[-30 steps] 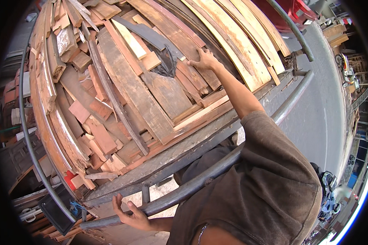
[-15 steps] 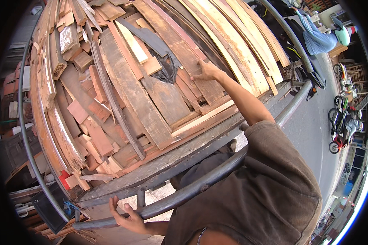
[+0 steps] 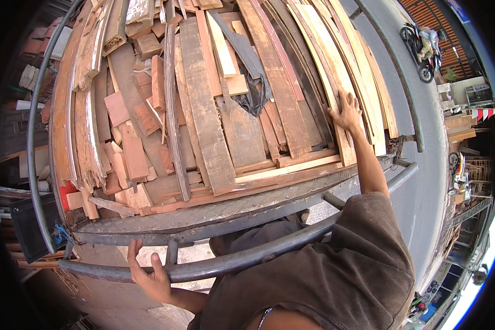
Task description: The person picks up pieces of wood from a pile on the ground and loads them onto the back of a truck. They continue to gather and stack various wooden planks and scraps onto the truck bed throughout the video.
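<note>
Far over the truck bed, my right hand [image 3: 347, 115] lies with fingers spread on a long pale plank [image 3: 344, 140], thumb at its left edge. Left of it runs a broad brown board [image 3: 283, 93], apart from the hand. Crumpled black plastic [image 3: 257, 98] is tucked among the boards further left. My left hand [image 3: 151, 275] is at the grey metal rail [image 3: 225, 268] along the near side, its fingers raised and apart; it holds nothing, and whether the palm leans on the rail is hard to tell.
Short offcuts [image 3: 135, 154] and splintered timber [image 3: 88, 132] fill the bed's left part. Tall bent side rails [image 3: 393, 60] flank the load. A patterned metal ledge [image 3: 165, 221] borders the wood. A road with a parked motorcycle [image 3: 423, 49] lies to the right.
My right hand has moved right, from the brown board to the pale plank. My left hand stays by the rail. The view has shifted, and a person in blue at upper right is gone from it.
</note>
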